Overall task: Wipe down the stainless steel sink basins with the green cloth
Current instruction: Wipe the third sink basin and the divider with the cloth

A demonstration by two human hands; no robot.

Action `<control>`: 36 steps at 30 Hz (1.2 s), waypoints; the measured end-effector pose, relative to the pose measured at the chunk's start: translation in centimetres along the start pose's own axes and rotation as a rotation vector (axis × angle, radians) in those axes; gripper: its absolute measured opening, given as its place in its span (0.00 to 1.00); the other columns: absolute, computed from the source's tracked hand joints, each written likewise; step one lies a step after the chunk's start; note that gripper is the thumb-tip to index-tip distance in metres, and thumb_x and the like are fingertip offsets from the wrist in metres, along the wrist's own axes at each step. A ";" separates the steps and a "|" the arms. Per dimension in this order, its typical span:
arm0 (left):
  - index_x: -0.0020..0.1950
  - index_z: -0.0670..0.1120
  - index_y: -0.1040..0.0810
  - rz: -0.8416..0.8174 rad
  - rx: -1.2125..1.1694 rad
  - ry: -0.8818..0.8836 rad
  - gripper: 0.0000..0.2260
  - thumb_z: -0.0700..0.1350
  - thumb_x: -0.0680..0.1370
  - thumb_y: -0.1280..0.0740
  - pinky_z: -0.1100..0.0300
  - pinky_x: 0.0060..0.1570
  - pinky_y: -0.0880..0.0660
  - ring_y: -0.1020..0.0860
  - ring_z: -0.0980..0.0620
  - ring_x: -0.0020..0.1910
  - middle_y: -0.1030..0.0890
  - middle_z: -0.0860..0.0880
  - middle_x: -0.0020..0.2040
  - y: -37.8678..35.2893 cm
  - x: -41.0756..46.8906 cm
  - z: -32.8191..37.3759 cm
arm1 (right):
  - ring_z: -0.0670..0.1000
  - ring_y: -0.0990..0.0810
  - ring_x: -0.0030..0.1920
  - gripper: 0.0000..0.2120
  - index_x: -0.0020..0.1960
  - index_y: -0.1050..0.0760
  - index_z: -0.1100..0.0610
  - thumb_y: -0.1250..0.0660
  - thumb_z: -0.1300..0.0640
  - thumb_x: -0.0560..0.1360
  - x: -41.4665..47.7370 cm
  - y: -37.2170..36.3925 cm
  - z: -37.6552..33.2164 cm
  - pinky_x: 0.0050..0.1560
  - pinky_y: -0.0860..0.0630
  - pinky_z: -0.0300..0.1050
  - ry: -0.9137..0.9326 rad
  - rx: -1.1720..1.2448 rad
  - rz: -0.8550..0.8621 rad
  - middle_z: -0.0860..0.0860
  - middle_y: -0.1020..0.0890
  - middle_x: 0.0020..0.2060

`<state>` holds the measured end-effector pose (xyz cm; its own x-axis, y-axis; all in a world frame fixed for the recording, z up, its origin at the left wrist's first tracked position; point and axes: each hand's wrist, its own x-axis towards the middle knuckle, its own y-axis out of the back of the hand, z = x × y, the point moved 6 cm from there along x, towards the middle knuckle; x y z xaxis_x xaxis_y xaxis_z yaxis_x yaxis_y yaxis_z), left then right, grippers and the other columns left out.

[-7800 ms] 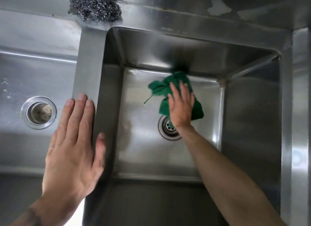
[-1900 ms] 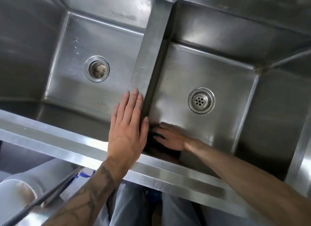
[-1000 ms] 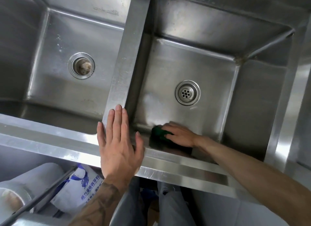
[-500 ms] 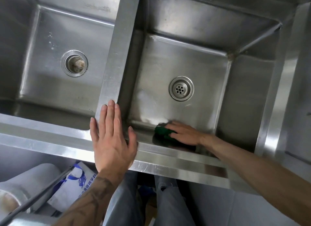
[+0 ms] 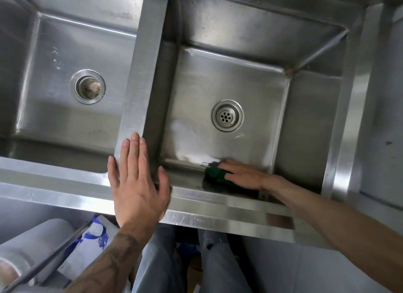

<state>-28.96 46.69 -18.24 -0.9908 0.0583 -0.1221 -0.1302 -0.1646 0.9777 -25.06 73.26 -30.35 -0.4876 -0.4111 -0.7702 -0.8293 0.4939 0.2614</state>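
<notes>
Flat right hand [image 5: 244,176] presses green cloth [image 5: 214,174].

Dim, diffuse light from above; pale glare streaks the right basin [image 5: 183,129] floor and the front rim [image 5: 218,213]. The basin's near wall is shadowed. The right hand [image 5: 242,175] is slightly motion-blurred (straight edges bow toward the frame's borders).

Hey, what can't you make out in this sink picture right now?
All in the head view:
green cloth: mostly covered by the right hand; its full shape is hidden.
right basin: near wall steeply foreshortened and dark, partly behind the arm.
left basin: left side cut off by the picture's edge.
printed bag under the sink: lettering blurred and too small.
</notes>
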 end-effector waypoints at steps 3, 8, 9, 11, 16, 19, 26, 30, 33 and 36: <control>0.86 0.42 0.45 -0.001 -0.006 -0.003 0.33 0.54 0.83 0.45 0.41 0.85 0.52 0.49 0.48 0.87 0.44 0.46 0.87 0.1 0.0 0.0 | 0.34 0.30 0.58 0.17 0.65 0.27 0.37 0.43 0.57 0.85 -3.7 0.5 -1.3 0.64 0.36 0.36 0.012 0.101 -0.002 0.29 0.30 0.54; 0.87 0.42 0.46 -0.019 -0.001 -0.001 0.33 0.55 0.84 0.46 0.41 0.85 0.52 0.51 0.49 0.87 0.46 0.46 0.88 0.0 0.1 0.0 | 0.38 0.29 0.60 0.16 0.71 0.28 0.49 0.43 0.59 0.86 -2.5 0.3 -0.6 0.63 0.34 0.37 0.000 0.073 -0.044 0.36 0.29 0.59; 0.87 0.43 0.46 -0.018 -0.004 -0.001 0.33 0.54 0.84 0.46 0.41 0.85 0.53 0.51 0.49 0.87 0.46 0.47 0.88 0.0 0.1 0.0 | 0.39 0.30 0.63 0.18 0.74 0.29 0.49 0.43 0.58 0.85 -1.5 0.3 -0.3 0.65 0.34 0.38 -0.007 0.048 -0.053 0.37 0.30 0.61; 0.87 0.43 0.46 -0.020 -0.007 0.000 0.33 0.54 0.83 0.45 0.42 0.85 0.54 0.51 0.49 0.87 0.46 0.47 0.88 0.0 0.1 0.0 | 0.47 0.31 0.70 0.19 0.74 0.29 0.49 0.43 0.58 0.85 0.0 0.1 0.9 0.69 0.35 0.44 -0.046 -0.001 -0.060 0.45 0.29 0.69; 0.87 0.43 0.47 -0.033 -0.006 0.001 0.34 0.55 0.83 0.46 0.43 0.85 0.54 0.52 0.50 0.87 0.47 0.47 0.88 0.0 0.1 0.0 | 0.46 0.28 0.64 0.16 0.69 0.27 0.44 0.42 0.57 0.85 -3.4 0.8 0.5 0.63 0.33 0.45 -0.049 0.065 -0.013 0.43 0.27 0.63; 0.87 0.43 0.46 -0.015 -0.017 0.004 0.33 0.53 0.83 0.45 0.42 0.85 0.53 0.51 0.50 0.87 0.46 0.47 0.88 0.1 0.1 0.1 | 0.43 0.27 0.64 0.17 0.69 0.28 0.41 0.42 0.57 0.85 -6.1 1.1 0.4 0.68 0.33 0.44 -0.067 0.159 -0.012 0.42 0.25 0.62; 0.86 0.41 0.42 0.037 -0.046 -0.008 0.33 0.52 0.82 0.44 0.40 0.85 0.51 0.46 0.46 0.87 0.42 0.45 0.87 0.4 0.1 0.2 | 0.53 0.29 0.69 0.18 0.75 0.30 0.48 0.43 0.54 0.85 -1.8 0.5 4.2 0.63 0.35 0.43 -0.152 -0.003 -0.044 0.52 0.27 0.69; 0.86 0.41 0.42 0.031 -0.046 -0.007 0.33 0.51 0.81 0.42 0.41 0.85 0.51 0.46 0.46 0.87 0.41 0.45 0.87 0.3 0.2 0.1 | 0.48 0.27 0.62 0.15 0.69 0.28 0.44 0.43 0.54 0.85 -4.8 0.9 4.2 0.64 0.31 0.49 -0.133 0.049 -0.055 0.46 0.26 0.60; 0.86 0.41 0.42 0.020 -0.039 -0.007 0.33 0.51 0.82 0.42 0.40 0.85 0.51 0.46 0.46 0.87 0.42 0.45 0.87 0.3 0.0 0.2 | 0.46 0.27 0.60 0.15 0.70 0.29 0.42 0.43 0.54 0.85 -6.8 1.2 4.1 0.66 0.30 0.49 -0.139 0.119 -0.081 0.45 0.26 0.59; 0.86 0.41 0.42 0.006 -0.042 -0.006 0.33 0.51 0.82 0.43 0.40 0.85 0.51 0.46 0.46 0.87 0.42 0.46 0.87 0.3 0.0 0.3 | 0.51 0.25 0.63 0.15 0.69 0.30 0.43 0.44 0.51 0.85 -5.1 1.2 4.8 0.66 0.29 0.53 -0.191 0.064 -0.093 0.49 0.26 0.64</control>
<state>-29.04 46.89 -17.90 -0.9914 0.0626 -0.1147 -0.1253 -0.2060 0.9705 -22.28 79.67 -28.94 -0.3443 -0.3072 -0.8872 -0.8461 0.5111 0.1514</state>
